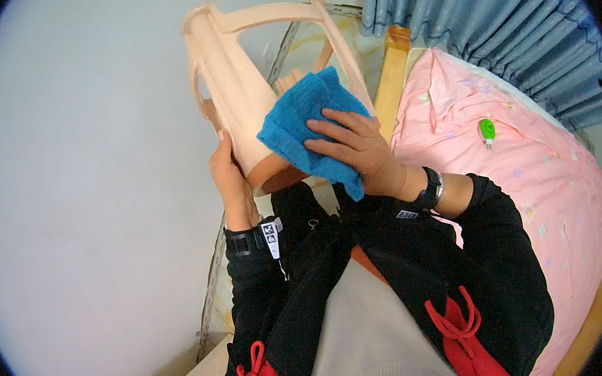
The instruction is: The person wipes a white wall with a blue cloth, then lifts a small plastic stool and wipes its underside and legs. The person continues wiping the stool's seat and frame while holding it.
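A pale pink plastic stool (229, 80) is held up in front of me, tilted, with its legs pointing away and a brown band at its near end. My left hand (232, 181) grips the stool's left side near that band, thumb on the outer face. A folded blue cloth (293, 117) lies against the right side of the stool. Spread over the cloth, my right hand (361, 154) presses it to the stool; the thumb is hidden.
On the right is a bed with a pink flowered cover (532, 185) and a wooden frame (390, 87). A green plug-in device (487, 130) lies on the cover. Blue curtains (469, 10) hang behind it. A white wall (85, 172) stands close on the left.
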Available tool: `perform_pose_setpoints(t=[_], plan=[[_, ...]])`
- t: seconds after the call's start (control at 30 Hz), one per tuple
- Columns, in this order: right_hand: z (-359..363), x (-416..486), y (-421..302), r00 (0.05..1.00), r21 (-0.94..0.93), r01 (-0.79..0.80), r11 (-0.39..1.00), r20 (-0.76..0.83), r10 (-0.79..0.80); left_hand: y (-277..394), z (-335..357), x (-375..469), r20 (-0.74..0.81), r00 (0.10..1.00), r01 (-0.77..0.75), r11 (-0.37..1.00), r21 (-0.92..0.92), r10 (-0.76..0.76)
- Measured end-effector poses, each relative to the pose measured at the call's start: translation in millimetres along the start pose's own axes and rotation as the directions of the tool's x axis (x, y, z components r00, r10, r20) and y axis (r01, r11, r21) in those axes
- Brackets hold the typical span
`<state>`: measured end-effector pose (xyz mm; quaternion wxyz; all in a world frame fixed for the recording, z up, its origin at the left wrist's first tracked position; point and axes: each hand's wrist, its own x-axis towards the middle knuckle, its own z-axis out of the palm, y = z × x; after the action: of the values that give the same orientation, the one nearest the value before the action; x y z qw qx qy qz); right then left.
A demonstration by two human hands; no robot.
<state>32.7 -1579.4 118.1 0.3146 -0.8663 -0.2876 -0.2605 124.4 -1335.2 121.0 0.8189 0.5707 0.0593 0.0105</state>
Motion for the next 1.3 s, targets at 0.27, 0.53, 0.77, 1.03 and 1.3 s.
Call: perform_pose_setpoints(t=[0.27, 0.53, 0.77, 1.03, 1.3], plan=[[15.3, -17.6, 38.0, 0.884, 0.229, -0.401, 0.887, -0.159, 0.440, -18.4, -29.7, 7.9, -0.001, 0.999, 0.035, 0.988, -0.149, -0.036], [31.5, 7.6, -8.4, 0.997, 0.073, 0.073, 0.995, 0.023, -0.075, -26.2, -52.0, 9.3, 0.018, 0.998, 0.067, 0.974, -0.215, -0.065], [28.2, -6.7, 46.4, 0.932, 0.147, -0.341, 0.929, -0.073, 0.354, -38.5, -70.6, 7.6, -0.026, 0.999, 0.026, 0.981, -0.193, -0.031], [39.2, 13.3, -0.1, 0.990, 0.114, 0.069, 0.991, 0.113, -0.082, -39.7, -79.5, 10.5, 0.034, 0.996, 0.083, 0.972, -0.220, -0.077], [32.7, -2.9, 44.9, 0.990, 0.174, -0.142, 0.974, 0.050, 0.135, -49.1, -102.3, 9.6, -0.002, 0.996, 0.082, 0.970, -0.227, -0.085]])
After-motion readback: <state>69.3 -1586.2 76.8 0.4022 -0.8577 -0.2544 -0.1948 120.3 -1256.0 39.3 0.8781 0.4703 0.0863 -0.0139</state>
